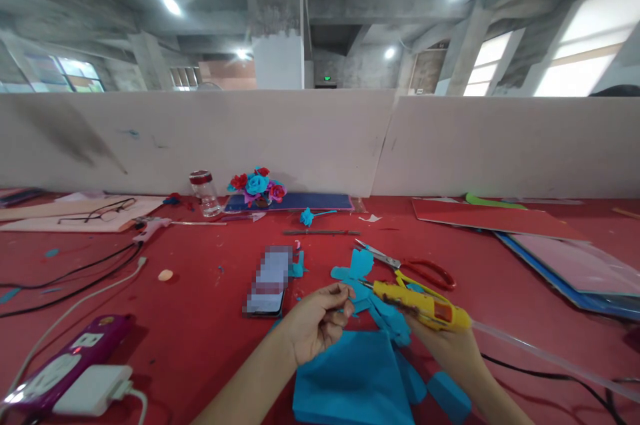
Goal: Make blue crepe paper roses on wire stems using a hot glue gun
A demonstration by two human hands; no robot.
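Note:
My right hand [447,345] grips a yellow hot glue gun [425,305] from below, with a long clear glue stick [540,348] running out of its back. The gun's nozzle points left, close to the fingertips of my left hand [325,318]. Thumb and index finger of that hand are pinched together; whatever they hold is too small to make out. Blue paper petals [361,264] lie just behind and beneath the nozzle. A stack of blue paper [350,378] rests below my hands, with loose blue pieces [449,397] on its right.
Red-handled scissors [400,264] lie behind the glue gun, and a phone [270,282] left of my left hand. Farther back are a small blue flower [307,216], a paper bouquet [257,185] and a jar [205,195]. A purple power strip [75,358] sits front left; cardboard sheets [500,218] lie right.

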